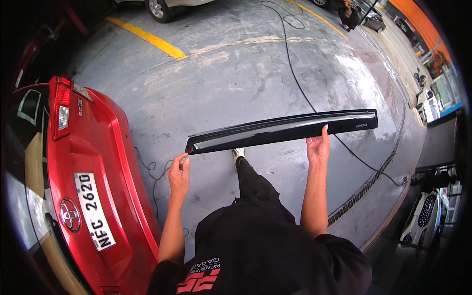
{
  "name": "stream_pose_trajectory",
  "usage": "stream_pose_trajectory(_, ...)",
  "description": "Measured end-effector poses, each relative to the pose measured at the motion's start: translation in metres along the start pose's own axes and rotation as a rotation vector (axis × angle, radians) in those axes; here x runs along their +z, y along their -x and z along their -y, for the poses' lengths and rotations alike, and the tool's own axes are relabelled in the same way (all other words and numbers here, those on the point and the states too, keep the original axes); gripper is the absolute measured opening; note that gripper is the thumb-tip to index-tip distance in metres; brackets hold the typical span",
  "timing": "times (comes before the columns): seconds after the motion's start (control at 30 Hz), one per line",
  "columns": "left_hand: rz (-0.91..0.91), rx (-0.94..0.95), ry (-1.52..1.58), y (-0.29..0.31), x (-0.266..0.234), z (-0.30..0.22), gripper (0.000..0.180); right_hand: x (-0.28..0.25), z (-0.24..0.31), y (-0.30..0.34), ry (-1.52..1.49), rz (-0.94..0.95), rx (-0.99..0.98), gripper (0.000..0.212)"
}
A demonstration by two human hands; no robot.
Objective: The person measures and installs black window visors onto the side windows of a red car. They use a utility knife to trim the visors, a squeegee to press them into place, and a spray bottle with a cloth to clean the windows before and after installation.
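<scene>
A long, glossy black car window visor (pixel 280 129) stretches across in front of me, its right end a little higher than its left. My left hand (pixel 179 176) pinches the lower corner of its left end between thumb and fingers. Toward the right end, my right hand (pixel 318 146) grips the lower edge, with the thumb on the front and the fingers partly hidden behind. The visor is held up above the grey floor, well clear of the red car (pixel 115 162) at my left.
A black cable (pixel 295 73) runs over the painted floor (pixel 221 78) and passes behind the visor. Along the right lies a drain grate (pixel 361 194). Yellow lines (pixel 147 37) mark the floor farther off. A person in dark clothes (pixel 350 17) is at the far right, near parked cars.
</scene>
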State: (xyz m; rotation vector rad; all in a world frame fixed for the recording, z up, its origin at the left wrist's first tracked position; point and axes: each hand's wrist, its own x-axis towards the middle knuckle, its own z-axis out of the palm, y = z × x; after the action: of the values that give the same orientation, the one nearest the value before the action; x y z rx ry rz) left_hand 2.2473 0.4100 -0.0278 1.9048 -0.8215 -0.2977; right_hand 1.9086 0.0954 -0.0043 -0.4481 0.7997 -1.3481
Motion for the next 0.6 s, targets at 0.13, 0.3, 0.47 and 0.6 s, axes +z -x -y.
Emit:
stream_pose_trajectory(0.13, -0.031, -0.113, -0.124, -0.101, -0.011, 0.079, 0.028, 0.087, -0.103, -0.121, -0.048, 0.047, 0.106, 0.042)
stream_pose_trajectory(0.3, -0.037, -0.415, -0.206, -0.177, -0.038, 0.17, 0.033, 0.277, -0.235, -0.247, -0.033, 0.163, 0.242, 0.046)
stream_pose_trajectory(0.47, -0.071, -0.695, -0.244, -0.27, -0.049, 0.233, 0.041, 0.485, -0.366, -0.358, 0.015, 0.324, 0.331, 0.046)
stream_pose_trajectory(0.6, -0.152, -0.925, 0.216, -0.397, -0.03, 0.307, 0.062, 0.65, -0.492, -0.414, 0.1, 0.428, 0.365, 0.044)
